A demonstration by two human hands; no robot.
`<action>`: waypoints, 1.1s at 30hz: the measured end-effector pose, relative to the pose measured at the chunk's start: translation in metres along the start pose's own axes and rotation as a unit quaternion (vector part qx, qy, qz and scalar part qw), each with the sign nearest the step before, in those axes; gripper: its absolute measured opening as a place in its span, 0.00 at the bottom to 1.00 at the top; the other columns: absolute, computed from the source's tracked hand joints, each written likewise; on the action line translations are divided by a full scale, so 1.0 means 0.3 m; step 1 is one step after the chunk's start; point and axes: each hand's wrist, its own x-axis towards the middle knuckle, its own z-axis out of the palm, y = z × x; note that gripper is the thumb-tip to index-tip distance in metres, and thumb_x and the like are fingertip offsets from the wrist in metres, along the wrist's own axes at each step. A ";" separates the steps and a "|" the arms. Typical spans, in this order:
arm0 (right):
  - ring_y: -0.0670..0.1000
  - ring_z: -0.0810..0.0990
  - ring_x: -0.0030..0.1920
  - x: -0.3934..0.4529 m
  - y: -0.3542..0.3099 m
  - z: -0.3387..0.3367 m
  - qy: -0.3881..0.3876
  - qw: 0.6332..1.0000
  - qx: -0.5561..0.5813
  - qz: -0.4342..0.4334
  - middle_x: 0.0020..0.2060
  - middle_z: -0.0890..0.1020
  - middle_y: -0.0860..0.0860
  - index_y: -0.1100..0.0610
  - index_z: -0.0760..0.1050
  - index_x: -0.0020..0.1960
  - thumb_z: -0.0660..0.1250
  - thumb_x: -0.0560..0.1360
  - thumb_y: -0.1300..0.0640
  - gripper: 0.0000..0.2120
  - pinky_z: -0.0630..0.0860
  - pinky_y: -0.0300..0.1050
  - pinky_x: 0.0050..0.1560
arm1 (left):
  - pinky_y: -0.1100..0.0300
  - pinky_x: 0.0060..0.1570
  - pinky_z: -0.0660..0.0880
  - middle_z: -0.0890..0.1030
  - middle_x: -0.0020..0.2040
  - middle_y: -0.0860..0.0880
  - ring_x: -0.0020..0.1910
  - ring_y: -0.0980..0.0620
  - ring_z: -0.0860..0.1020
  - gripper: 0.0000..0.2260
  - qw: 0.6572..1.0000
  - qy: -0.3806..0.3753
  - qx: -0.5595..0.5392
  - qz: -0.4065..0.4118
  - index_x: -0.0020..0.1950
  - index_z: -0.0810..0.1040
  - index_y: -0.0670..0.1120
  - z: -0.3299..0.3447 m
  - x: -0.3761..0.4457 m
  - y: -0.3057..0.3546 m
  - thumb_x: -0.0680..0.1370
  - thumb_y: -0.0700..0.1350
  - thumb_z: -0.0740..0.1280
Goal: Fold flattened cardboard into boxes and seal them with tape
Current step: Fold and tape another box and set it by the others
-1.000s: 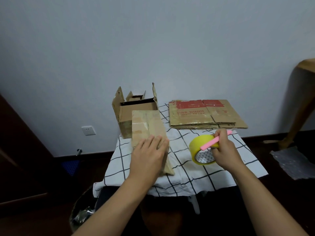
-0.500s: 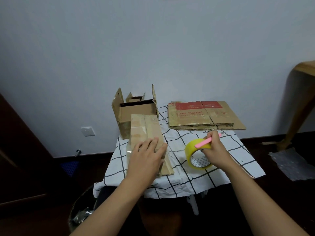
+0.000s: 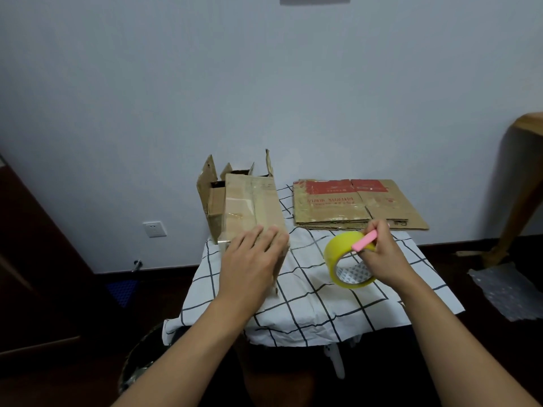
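A folded cardboard box (image 3: 252,207) with clear tape along its top stands on the checked tablecloth (image 3: 311,301). My left hand (image 3: 249,259) lies flat on the box's near end, fingers spread. To the right, my right hand (image 3: 382,257) holds a yellow tape roll (image 3: 340,254) upright on the cloth, with a pink cutter (image 3: 364,240) pinched in its fingers. An open cardboard box (image 3: 211,198) stands just behind the taped one, flaps up. A stack of flattened cardboard (image 3: 352,204) with red print lies at the back right.
The small table stands against a pale wall with a socket (image 3: 154,229). A bin (image 3: 138,359) sits on the dark floor at lower left. A wooden furniture leg (image 3: 517,186) and a plastic sheet (image 3: 505,289) are at the right.
The taped box has been tipped up and pushed back against the open box, my left hand staying on it. My right hand with tape roll and cutter stayed in place.
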 end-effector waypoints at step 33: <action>0.53 0.84 0.43 0.081 -0.194 0.337 -0.086 0.961 0.261 -0.019 0.40 0.85 0.58 0.60 0.66 0.46 0.59 0.84 0.55 0.10 0.79 0.46 0.48 | 0.53 0.53 0.65 0.82 0.58 0.48 0.56 0.45 0.80 0.19 0.983 -0.173 0.043 -0.038 0.61 0.81 0.47 0.107 -0.142 -0.045 0.75 0.46 0.57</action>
